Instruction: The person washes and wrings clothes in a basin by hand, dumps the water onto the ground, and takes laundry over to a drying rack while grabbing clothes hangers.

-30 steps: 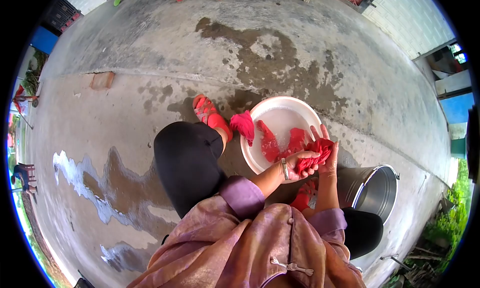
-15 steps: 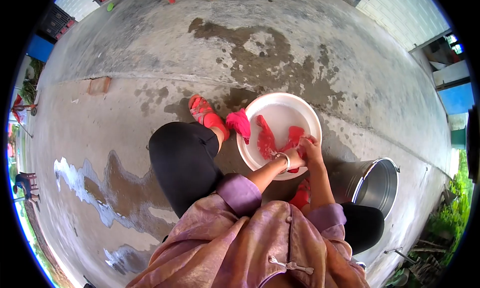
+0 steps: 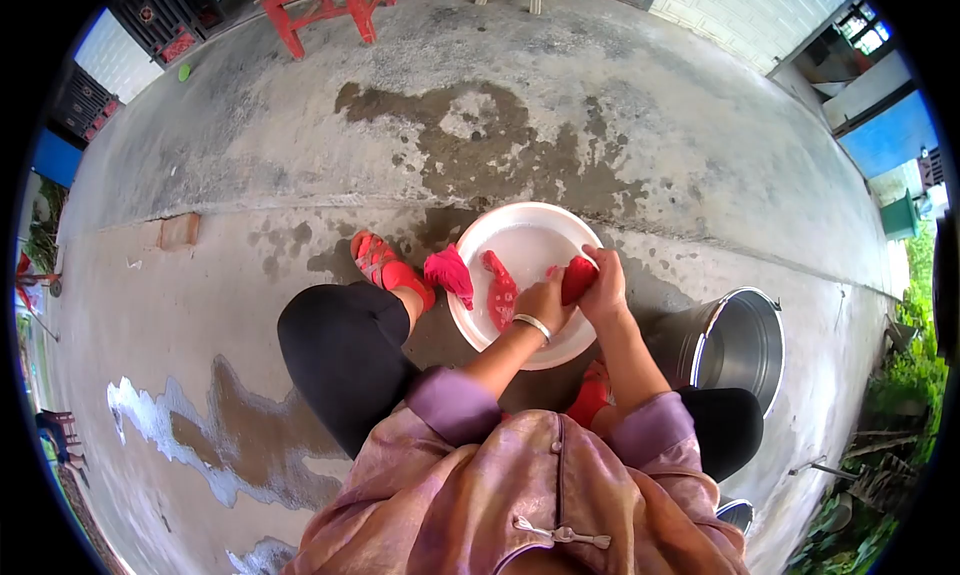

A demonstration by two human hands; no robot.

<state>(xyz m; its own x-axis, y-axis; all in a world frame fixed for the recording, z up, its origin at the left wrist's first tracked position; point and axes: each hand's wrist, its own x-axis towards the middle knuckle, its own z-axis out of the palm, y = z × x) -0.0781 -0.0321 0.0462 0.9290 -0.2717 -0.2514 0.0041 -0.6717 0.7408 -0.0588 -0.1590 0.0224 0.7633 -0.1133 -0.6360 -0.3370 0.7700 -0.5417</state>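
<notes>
A white basin (image 3: 463, 320) of cloudy water stands on the ground between my feet. Over its right side, my left hand (image 3: 545, 308) and my right hand (image 3: 604, 287) are closed on a bunched red cloth (image 3: 578, 279). A bangle circles the wrist of the hand on the left. Another red cloth with pale marks (image 3: 501, 293) lies in the water at the basin's left. A bright pink-red cloth (image 3: 449, 273) hangs over the left rim.
A metal bucket (image 3: 742, 350) lies tilted to the right of the basin. A brick (image 3: 179, 232) is on the concrete at the left. Red stool legs (image 3: 345, 5) stand at the top. A person sits far left. Wet patches mark the ground.
Both hands have lifted the bunched red cloth from low in the basin to above its right side. The view has tilted up, showing more of the red stool.
</notes>
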